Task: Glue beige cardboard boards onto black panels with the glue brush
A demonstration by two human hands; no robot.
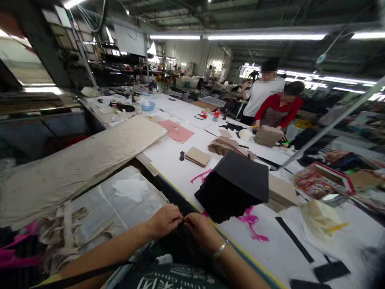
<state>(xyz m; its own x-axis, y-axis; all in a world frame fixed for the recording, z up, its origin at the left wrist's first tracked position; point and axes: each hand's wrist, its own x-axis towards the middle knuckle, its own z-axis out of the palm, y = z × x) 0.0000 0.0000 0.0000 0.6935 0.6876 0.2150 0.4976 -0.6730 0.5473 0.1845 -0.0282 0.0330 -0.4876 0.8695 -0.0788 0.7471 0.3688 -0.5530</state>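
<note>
My left hand [166, 220] and my right hand [202, 229] are close together in front of my body, just short of the table's yellow-trimmed edge. Both have their fingers curled in a pinch. Something small and dark seems to lie between the fingertips, but it merges with the dark clothing behind and I cannot make it out. A bracelet [221, 249] circles my right wrist. Beyond my right hand, a tall stack of black sheets [240, 172] stands on the white table [177, 182], with bright pink ribbon [251, 220] by its base.
Brown card stacks [197, 156] and a red patterned box [323, 180] sit farther along the table. A padded board [90, 156] lies at left, cloth scraps [66, 224] below it. A black strip [294, 239] lies at right. Two people stand across the table, one in a red top [294, 105].
</note>
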